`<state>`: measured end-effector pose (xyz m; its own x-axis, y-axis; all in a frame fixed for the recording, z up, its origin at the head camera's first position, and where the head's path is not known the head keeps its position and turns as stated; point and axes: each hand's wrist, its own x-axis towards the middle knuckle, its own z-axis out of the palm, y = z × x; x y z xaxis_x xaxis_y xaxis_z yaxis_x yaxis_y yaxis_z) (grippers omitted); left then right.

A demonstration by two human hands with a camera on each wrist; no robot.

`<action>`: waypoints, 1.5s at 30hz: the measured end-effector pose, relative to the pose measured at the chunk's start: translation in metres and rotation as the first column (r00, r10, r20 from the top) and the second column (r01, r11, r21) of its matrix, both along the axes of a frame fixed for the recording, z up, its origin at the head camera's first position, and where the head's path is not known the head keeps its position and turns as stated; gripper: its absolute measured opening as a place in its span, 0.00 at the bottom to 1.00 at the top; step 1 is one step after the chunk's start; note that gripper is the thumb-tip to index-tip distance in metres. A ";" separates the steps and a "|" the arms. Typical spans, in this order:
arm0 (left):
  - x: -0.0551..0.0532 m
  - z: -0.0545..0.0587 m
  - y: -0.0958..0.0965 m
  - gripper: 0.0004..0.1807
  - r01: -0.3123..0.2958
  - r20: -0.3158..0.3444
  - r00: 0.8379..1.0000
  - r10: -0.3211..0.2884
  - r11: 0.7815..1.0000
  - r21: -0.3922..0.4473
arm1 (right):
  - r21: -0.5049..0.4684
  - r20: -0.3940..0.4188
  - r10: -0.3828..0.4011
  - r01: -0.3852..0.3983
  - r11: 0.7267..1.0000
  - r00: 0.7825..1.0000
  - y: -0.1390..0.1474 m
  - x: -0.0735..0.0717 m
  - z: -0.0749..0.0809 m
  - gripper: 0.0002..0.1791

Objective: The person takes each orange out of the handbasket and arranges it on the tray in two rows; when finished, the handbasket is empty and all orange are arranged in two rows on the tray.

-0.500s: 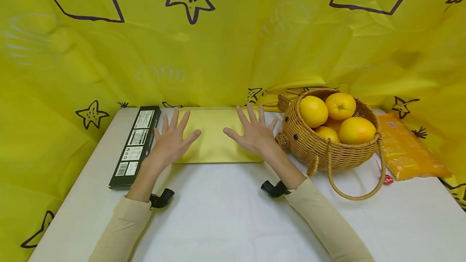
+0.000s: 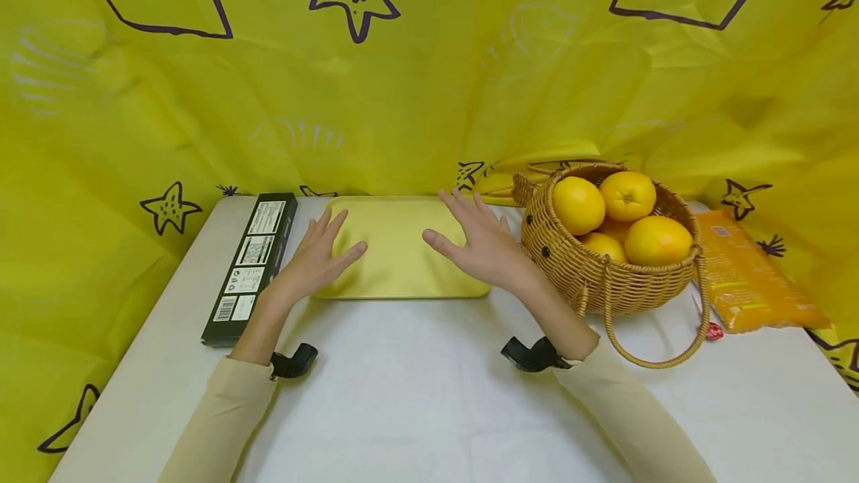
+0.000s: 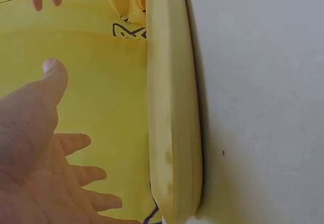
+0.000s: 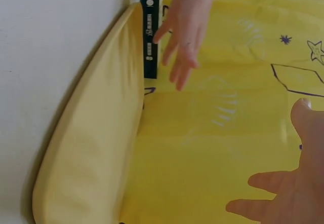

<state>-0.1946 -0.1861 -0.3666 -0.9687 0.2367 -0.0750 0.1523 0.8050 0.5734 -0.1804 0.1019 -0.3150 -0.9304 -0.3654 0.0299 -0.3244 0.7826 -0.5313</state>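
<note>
Over the far middle of the counter (image 2: 416, 393) both hands are up, spread apart and holding nothing. The left hand (image 2: 314, 259) hangs with straight, splayed fingers above the left end of the yellow tray (image 2: 396, 259), thumb pointing right over the tray's surface. The left wrist view shows that palm lifted off the tray's rim, not touching it. The right hand (image 2: 479, 241) is spread wide too, fingers straight, hovering above the tray's right end; the right wrist view shows clear space between it and the tray. The tray itself lies flat on the white counter, at the far edge, between the two hands, its long side running left to right.

Just left of the tray lies a long black box (image 2: 251, 268) with white labels, running from near to far, close beside the left hand. To the right, just beside the right hand, stands a wicker basket (image 2: 604, 282) holding yellow-orange fruits (image 2: 614, 218), its looped handle hanging down toward the near side. Farther right lies an orange packet (image 2: 751, 274). A yellow cloth (image 2: 429, 73) with purple stars and outlines backs the whole scene and wraps both sides.
</note>
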 end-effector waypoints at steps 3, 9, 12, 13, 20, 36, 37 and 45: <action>-0.001 -0.003 -0.004 0.47 -0.007 0.013 1.000 0.007 1.000 0.021 | -0.026 -0.015 0.042 -0.042 0.999 0.999 0.006 0.005 0.006 0.47; -0.007 -0.012 -0.010 0.44 -0.018 0.002 1.000 0.018 0.997 0.071 | -0.151 -0.018 0.137 -0.138 0.979 0.990 0.024 0.013 0.020 0.42; -0.007 -0.016 -0.012 0.44 -0.043 0.015 0.999 0.042 0.996 0.079 | -0.249 0.006 0.155 -0.149 0.957 0.988 0.039 0.020 0.035 0.39; -0.007 -0.017 -0.013 0.44 -0.058 0.020 0.998 0.056 0.995 0.078 | -0.266 0.009 0.149 -0.141 0.953 0.989 0.045 0.021 0.043 0.37; -0.005 -0.019 -0.021 0.44 -0.094 0.063 0.994 0.089 0.993 0.076 | -0.190 -0.025 0.136 -0.139 0.972 0.990 0.087 0.008 0.097 0.28; 0.004 -0.022 -0.023 0.53 -0.018 0.098 0.995 0.007 0.994 0.104 | 0.093 0.357 0.167 -0.213 0.973 0.919 0.185 -0.059 0.124 0.30; 0.004 -0.022 -0.023 0.53 -0.008 0.094 0.996 -0.001 0.996 0.094 | 0.081 0.380 0.178 -0.225 0.971 0.908 0.188 -0.061 0.123 0.30; 0.004 -0.026 -0.028 0.50 0.044 0.104 0.994 -0.046 0.999 0.020 | 0.019 0.474 0.201 -0.238 0.971 0.857 0.197 -0.071 0.116 0.31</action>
